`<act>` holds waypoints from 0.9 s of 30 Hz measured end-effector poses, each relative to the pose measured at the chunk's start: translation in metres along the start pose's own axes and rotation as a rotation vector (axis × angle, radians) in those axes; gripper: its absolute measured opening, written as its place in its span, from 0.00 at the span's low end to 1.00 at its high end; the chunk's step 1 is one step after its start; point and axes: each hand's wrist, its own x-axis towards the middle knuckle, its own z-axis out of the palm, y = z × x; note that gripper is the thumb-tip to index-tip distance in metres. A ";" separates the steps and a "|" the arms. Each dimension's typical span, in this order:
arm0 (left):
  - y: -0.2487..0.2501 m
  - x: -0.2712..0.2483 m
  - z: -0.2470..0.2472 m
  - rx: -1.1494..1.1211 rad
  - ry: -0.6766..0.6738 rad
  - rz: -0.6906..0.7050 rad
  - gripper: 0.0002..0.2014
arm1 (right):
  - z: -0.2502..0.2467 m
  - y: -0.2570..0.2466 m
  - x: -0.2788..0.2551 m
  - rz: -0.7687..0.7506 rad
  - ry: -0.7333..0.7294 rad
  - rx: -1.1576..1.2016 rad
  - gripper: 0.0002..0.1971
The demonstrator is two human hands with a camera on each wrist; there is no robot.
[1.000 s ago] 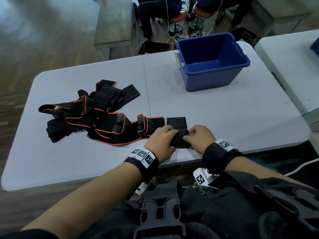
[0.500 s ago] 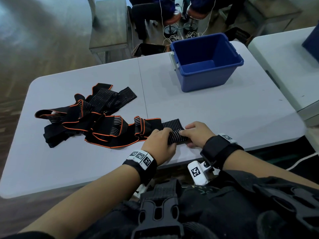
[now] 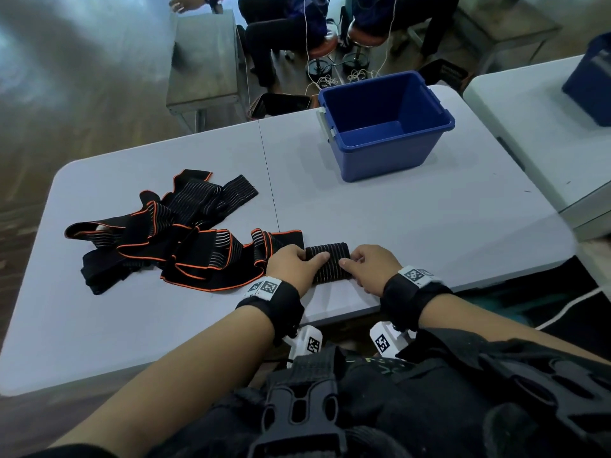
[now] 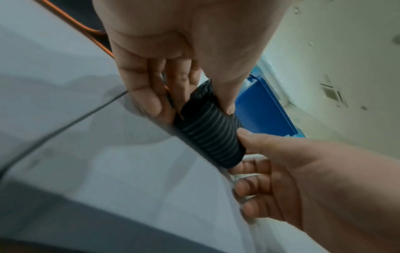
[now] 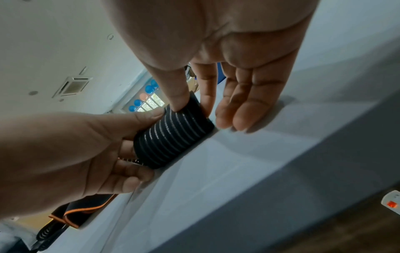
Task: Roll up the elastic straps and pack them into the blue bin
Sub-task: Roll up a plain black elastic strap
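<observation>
Head view, strap roll (image 3: 328, 263) near table edge (image 3: 344, 317)

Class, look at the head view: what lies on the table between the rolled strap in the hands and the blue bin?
Nothing: between the rolled strap and the blue bin the head view shows only bare table.

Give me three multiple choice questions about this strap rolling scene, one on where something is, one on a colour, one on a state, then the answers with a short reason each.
1. Where does the blue bin stand relative to the hands?
A. On the table beyond them
B. On the floor
C. On the person's lap

2. What colour edges the loose straps?
A. Green
B. Orange
C. White

3. What is in the bin?
A. Three rolls
B. One roll
C. Nothing visible

Answers:
1 A, it sits on the table, far side.
2 B, orange trim runs along the black fabric.
3 C, its floor shows bare; the only rolled strap is pinched between the left hand and right hand.
</observation>
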 end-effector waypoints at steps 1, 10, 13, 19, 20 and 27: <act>-0.002 0.000 0.000 -0.040 0.024 -0.022 0.24 | 0.000 -0.001 0.001 0.001 0.004 -0.012 0.17; -0.017 -0.005 -0.006 -0.321 -0.035 -0.054 0.04 | 0.006 0.002 0.005 0.031 0.073 0.108 0.14; -0.016 -0.010 -0.011 -0.415 -0.079 -0.070 0.07 | 0.010 0.006 0.006 0.027 0.053 0.214 0.15; -0.009 -0.003 -0.012 -0.470 -0.137 -0.056 0.12 | 0.009 0.010 0.018 0.043 0.073 0.247 0.11; -0.006 -0.001 -0.011 -0.470 -0.144 -0.045 0.12 | 0.008 0.011 0.020 0.051 0.090 0.260 0.11; 0.034 0.009 0.007 -0.534 -0.222 -0.003 0.12 | -0.021 0.026 0.038 0.117 0.280 0.352 0.07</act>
